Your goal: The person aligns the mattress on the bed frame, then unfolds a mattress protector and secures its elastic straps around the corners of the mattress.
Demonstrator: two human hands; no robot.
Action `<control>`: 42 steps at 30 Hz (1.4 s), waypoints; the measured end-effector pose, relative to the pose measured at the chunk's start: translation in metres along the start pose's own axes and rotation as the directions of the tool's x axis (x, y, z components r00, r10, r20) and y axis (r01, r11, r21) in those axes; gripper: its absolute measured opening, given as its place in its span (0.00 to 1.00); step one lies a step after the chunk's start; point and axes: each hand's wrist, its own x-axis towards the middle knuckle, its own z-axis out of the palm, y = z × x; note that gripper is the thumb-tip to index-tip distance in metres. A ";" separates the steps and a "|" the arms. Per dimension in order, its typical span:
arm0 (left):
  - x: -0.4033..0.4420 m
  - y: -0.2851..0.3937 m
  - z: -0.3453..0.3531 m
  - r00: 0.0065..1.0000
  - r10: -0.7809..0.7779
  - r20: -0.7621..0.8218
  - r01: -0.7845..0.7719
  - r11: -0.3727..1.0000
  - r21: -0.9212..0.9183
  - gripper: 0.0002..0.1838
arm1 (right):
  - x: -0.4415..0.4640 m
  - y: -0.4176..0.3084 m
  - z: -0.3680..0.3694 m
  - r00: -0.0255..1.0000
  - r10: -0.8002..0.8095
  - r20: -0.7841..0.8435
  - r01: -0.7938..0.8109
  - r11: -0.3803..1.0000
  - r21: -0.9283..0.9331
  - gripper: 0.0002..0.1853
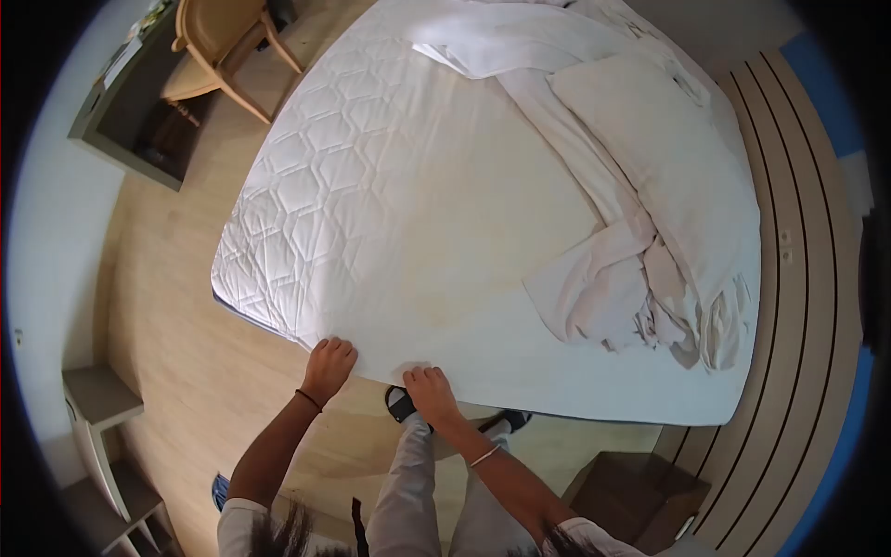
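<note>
A white mattress pad [455, 204] covers the bed, with a hexagon quilted pattern showing on its left part and faint yellowish stains in the middle. My left hand [331, 364] is closed over the pad's near edge, left of centre, its fingers curled on top. A little to the right, my right hand [430, 390] grips the same edge with bent fingers. The thumbs of both hands are mostly hidden. Crumpled white bedding [640, 186] is heaped on the right half of the bed.
A wooden chair [227, 56] and a desk [121, 139] stand at the far left. Shelves [102, 395] line the near left wall. At the right is a slatted panel [789, 278], with a dark brown box-like piece [631, 501] near my legs. Wooden floor [186, 297] runs along the left side.
</note>
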 end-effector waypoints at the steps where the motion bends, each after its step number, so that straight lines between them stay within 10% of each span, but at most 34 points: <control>1: -0.001 -0.002 -0.003 0.998 0.005 0.064 -0.004 1.000 -0.013 0.02 | -0.001 0.001 0.005 1.000 0.019 -0.008 -0.019 1.000 0.004 0.05; 7: 0.001 -0.010 0.007 1.000 -0.002 0.026 0.002 1.000 -0.020 0.07 | 0.002 0.017 0.019 0.991 0.116 -0.065 -0.106 0.983 0.149 0.09; 13: -0.044 -0.067 -0.006 0.936 -0.349 -0.051 0.349 0.897 0.271 0.08 | 0.000 0.010 0.006 0.983 0.136 -0.122 -0.103 0.964 0.245 0.10; 16: -0.045 -0.091 -0.012 0.826 -0.563 -0.035 0.558 0.806 0.195 0.11 | 0.007 0.001 -0.004 0.994 0.107 -0.030 -0.103 0.988 0.117 0.11; 18: -0.042 -0.109 -0.008 0.672 -0.737 -0.071 0.718 0.672 -0.180 0.13 | 0.020 -0.010 -0.005 0.990 0.138 0.017 -0.139 0.982 0.126 0.12; 23: -0.046 -0.176 0.024 0.557 -0.804 -0.210 0.719 0.593 -0.363 0.14 | 0.078 -0.054 0.008 0.988 0.152 -0.038 -0.149 0.987 0.062 0.10; 25: -0.052 -0.199 0.030 0.214 -0.943 -0.255 0.796 0.320 -0.514 0.17 | 0.102 -0.085 0.015 0.984 0.165 -0.063 -0.161 0.985 0.065 0.10; 32: -0.060 -0.269 0.012 -0.006 -0.979 0.206 0.707 -0.150 -0.691 0.31 | 0.181 -0.166 0.043 0.973 0.207 -0.099 -0.208 0.978 0.007 0.10; 37: -0.080 -0.298 0.006 0.257 -0.857 0.448 0.515 -0.271 -0.813 0.23 | 0.186 -0.175 0.059 0.980 0.184 -0.072 -0.177 0.980 0.090 0.11; 39: -0.085 -0.303 0.001 0.422 -0.888 0.183 0.640 0.149 -0.754 0.19 | 0.181 -0.175 0.054 0.981 0.189 -0.043 -0.181 0.974 0.137 0.12; 42: -0.101 -0.305 0.003 0.512 -0.842 0.173 0.642 0.241 -0.728 0.18 | 0.178 -0.174 0.048 0.983 0.180 -0.023 -0.170 0.958 0.231 0.12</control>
